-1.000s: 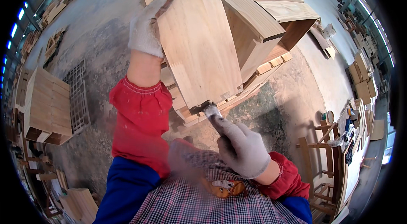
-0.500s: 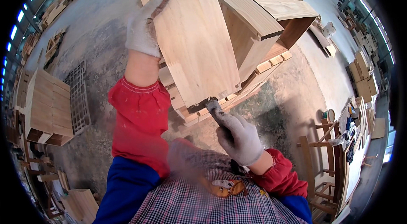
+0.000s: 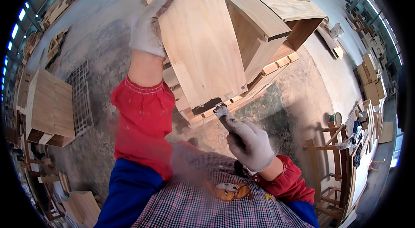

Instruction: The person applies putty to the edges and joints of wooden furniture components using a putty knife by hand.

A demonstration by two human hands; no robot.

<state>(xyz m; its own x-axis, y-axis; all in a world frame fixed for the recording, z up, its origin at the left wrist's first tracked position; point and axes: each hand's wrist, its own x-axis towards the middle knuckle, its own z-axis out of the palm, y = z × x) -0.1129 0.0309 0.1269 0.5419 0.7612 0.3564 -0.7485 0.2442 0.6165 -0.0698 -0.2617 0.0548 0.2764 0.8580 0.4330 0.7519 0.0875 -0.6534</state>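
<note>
I have the left arm reaching well forward, its red sleeve (image 3: 142,107) running up the view and the wrist nearly straight. The left hand (image 3: 149,31), in a pale glove, is clamped on the left edge of the board (image 3: 199,42): the thumb, stained dark, lies along the top face, and I cannot see the fingers beneath. My right arm is bent close to the apron (image 3: 194,202). The right hand (image 3: 253,148) is wrapped around the handle of a slim tool (image 3: 224,119), pointing it up and left at the board's near end. The two hands are well apart. Whether the tip touches the wood I cannot tell.

The board is above the pallet (image 3: 195,121), just left of a box (image 3: 255,42). It looks pale and smooth, faintly grained, tilted so its near end faces me. A ragged dark strip (image 3: 206,106) covers the left part of that end; the right part is bare wood.
</note>
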